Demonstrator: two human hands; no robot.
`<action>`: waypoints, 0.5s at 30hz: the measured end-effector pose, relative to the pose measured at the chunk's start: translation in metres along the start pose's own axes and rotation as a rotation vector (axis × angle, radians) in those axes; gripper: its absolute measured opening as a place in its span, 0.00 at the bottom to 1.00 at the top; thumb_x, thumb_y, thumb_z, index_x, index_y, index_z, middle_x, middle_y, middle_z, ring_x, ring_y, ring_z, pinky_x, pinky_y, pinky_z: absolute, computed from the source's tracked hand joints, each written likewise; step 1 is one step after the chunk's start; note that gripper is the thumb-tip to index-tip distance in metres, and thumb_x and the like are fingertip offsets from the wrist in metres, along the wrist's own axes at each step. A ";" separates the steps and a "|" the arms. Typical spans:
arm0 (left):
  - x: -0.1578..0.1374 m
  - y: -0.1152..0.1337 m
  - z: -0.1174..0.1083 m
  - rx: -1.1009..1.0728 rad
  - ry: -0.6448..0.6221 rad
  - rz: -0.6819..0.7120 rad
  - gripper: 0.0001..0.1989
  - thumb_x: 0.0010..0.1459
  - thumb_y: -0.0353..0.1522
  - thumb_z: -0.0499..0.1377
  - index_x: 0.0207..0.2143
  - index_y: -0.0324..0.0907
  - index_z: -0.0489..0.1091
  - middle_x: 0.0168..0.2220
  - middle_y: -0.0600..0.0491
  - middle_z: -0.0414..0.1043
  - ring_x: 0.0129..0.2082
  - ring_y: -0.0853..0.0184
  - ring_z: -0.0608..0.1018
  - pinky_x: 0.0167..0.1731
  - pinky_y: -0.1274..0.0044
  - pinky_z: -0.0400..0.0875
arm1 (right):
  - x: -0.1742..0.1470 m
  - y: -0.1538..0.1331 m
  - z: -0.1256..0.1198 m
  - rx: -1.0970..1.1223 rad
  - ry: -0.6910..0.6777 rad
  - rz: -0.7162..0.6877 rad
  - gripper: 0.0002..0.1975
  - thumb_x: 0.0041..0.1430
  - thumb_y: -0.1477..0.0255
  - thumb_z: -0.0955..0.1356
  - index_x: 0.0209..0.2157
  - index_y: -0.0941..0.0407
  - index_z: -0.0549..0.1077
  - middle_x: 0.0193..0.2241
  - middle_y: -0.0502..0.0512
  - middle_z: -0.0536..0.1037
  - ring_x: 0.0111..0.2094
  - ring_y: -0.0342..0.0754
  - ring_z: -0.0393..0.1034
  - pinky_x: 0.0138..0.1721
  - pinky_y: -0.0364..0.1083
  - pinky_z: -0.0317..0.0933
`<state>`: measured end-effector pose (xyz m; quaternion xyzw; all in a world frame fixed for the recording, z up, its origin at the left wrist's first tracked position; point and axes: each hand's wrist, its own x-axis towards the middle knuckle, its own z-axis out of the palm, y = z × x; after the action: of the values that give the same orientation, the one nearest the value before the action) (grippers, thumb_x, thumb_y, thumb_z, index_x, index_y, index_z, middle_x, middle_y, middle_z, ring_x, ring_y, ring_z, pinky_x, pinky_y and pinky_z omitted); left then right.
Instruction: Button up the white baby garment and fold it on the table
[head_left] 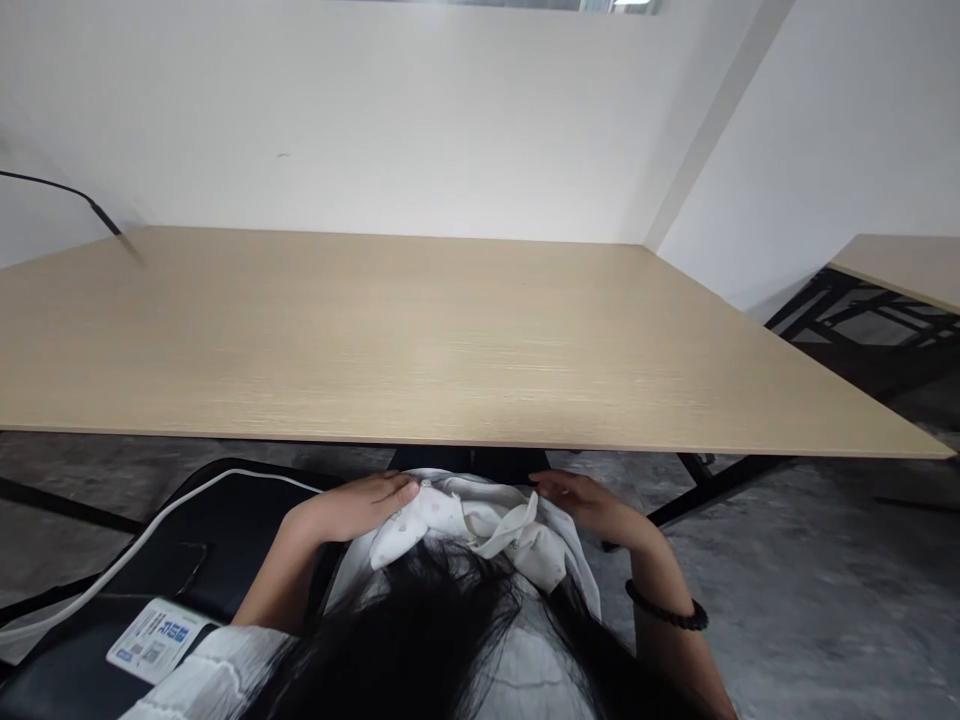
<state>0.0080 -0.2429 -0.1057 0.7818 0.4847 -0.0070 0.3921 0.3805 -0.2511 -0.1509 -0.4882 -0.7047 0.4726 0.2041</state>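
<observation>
Both of my hands lie in my lap, below the near edge of the wooden table (450, 340). My left hand (364, 507) rests flat on the side of my white top (420, 520), fingers stretched out and holding nothing. On the other side, my right hand (585, 503) lies at the garment's edge with its fingers loosely extended, partly in shadow. A dark beaded bracelet (667, 612) circles my right wrist. Long dark hair (420, 640) hangs over the lower middle of the view, covering part of the top.
A black chair seat (255, 530) stands at left, with a white labelled box-like item (161, 640) on it. A white cable (150, 530) runs across the seat. A thin black cord (67, 188) reaches the table's far left. Another table (907, 265) stands at right.
</observation>
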 end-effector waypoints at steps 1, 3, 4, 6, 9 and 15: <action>0.004 -0.001 0.001 0.017 -0.010 0.018 0.33 0.69 0.54 0.41 0.58 0.41 0.69 0.61 0.43 0.69 0.62 0.54 0.68 0.65 0.65 0.56 | 0.005 0.004 0.004 -0.048 -0.059 -0.010 0.20 0.64 0.55 0.65 0.45 0.54 0.78 0.42 0.60 0.80 0.43 0.55 0.74 0.46 0.53 0.68; 0.012 -0.002 0.002 0.015 -0.009 0.103 0.30 0.68 0.53 0.44 0.50 0.41 0.73 0.53 0.44 0.74 0.54 0.56 0.74 0.59 0.68 0.62 | 0.013 0.007 0.011 -0.104 -0.155 -0.065 0.15 0.63 0.59 0.66 0.39 0.55 0.77 0.37 0.57 0.80 0.38 0.52 0.73 0.42 0.50 0.67; 0.014 -0.002 0.002 0.000 0.001 0.145 0.29 0.68 0.53 0.45 0.47 0.42 0.74 0.49 0.45 0.75 0.50 0.57 0.75 0.55 0.70 0.65 | 0.015 0.006 0.013 -0.114 -0.175 -0.093 0.13 0.63 0.61 0.66 0.37 0.55 0.77 0.36 0.56 0.80 0.37 0.51 0.73 0.41 0.49 0.67; 0.017 0.000 -0.001 -0.038 0.039 0.190 0.26 0.67 0.52 0.47 0.41 0.42 0.73 0.42 0.48 0.74 0.43 0.60 0.75 0.47 0.72 0.69 | 0.014 -0.002 0.015 -0.116 -0.148 -0.134 0.09 0.62 0.65 0.67 0.37 0.56 0.75 0.35 0.54 0.79 0.37 0.49 0.72 0.41 0.47 0.66; 0.013 0.004 -0.007 -0.090 0.125 0.234 0.22 0.67 0.49 0.49 0.37 0.42 0.70 0.36 0.51 0.71 0.38 0.62 0.73 0.40 0.74 0.68 | 0.005 -0.020 0.010 -0.105 -0.053 -0.185 0.08 0.65 0.65 0.65 0.37 0.55 0.72 0.33 0.52 0.77 0.35 0.47 0.71 0.39 0.45 0.66; -0.004 0.013 -0.019 -0.146 0.287 0.347 0.16 0.69 0.43 0.52 0.37 0.42 0.70 0.34 0.53 0.71 0.36 0.65 0.73 0.37 0.77 0.67 | -0.014 -0.055 -0.004 -0.131 0.224 -0.418 0.11 0.69 0.66 0.65 0.40 0.55 0.77 0.38 0.57 0.81 0.46 0.53 0.75 0.48 0.49 0.69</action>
<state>0.0091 -0.2375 -0.0830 0.8160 0.3932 0.2066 0.3699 0.3621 -0.2662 -0.0991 -0.3932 -0.7927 0.3162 0.3422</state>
